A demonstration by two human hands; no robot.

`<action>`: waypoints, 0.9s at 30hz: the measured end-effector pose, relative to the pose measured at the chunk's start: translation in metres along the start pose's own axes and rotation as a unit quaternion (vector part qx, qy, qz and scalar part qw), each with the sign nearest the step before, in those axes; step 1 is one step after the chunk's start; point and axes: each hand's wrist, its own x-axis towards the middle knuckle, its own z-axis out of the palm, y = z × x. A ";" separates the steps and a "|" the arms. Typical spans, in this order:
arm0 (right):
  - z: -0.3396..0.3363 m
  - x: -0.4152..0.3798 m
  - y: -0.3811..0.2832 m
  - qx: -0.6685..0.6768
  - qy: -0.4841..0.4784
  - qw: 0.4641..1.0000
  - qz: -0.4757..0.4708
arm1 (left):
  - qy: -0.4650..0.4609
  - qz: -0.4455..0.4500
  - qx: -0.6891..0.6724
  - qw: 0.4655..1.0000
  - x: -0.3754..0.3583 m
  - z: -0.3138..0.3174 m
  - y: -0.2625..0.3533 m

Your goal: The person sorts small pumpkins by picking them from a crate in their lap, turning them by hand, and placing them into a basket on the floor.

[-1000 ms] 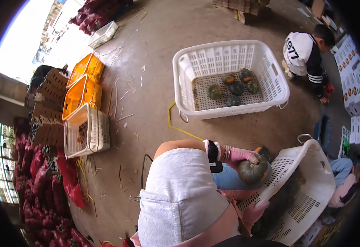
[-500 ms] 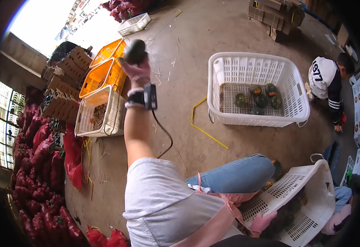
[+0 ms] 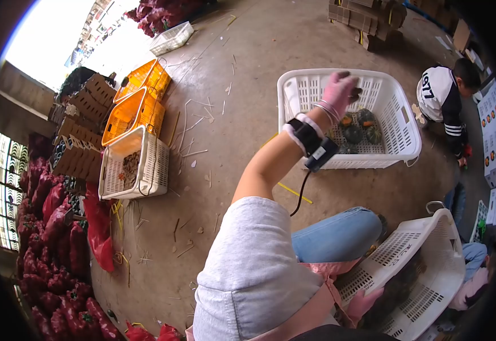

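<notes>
My left hand (image 3: 340, 94), in a pink glove with dark fingertips, reaches out over the far side of a white plastic crate (image 3: 412, 149). Its fingers are apart, and no squash shows in it. Inside that crate lie several dark green squashes (image 3: 353, 134), some with orange patches; my wrist and forearm hide part of them. At the lower right, my gloved right hand (image 3: 364, 304) is closed over the near edge of a second, tilted white crate (image 3: 392, 250). Dark shapes fill the shaded inside of this crate, too dim to make out well.
On the left stand orange crates (image 3: 160, 116), a white crate with brown scraps (image 3: 158, 170), cardboard boxes (image 3: 80, 153) and red mesh sacks (image 3: 55, 273). A person (image 3: 444, 96) crouches at the right by printed boxes (image 3: 491, 131). Yellow strapping (image 3: 296, 193) lies on the floor.
My left hand has swung right, from beside the orange crates to above the white crate. The dark green squash it held has left it. My right hand stays at the tilted crate.
</notes>
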 end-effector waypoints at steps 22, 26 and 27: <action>-0.170 -0.100 0.126 -0.085 0.174 0.952 0.236 | -0.332 0.117 0.748 0.562 -0.147 0.242 -0.327; -0.195 -0.049 0.198 -0.102 0.141 0.904 0.391 | -0.214 -0.013 0.726 0.654 -0.137 0.242 -0.330; -0.197 -0.038 0.214 -0.096 0.116 0.883 0.445 | -0.227 -0.003 0.731 0.643 -0.135 0.240 -0.332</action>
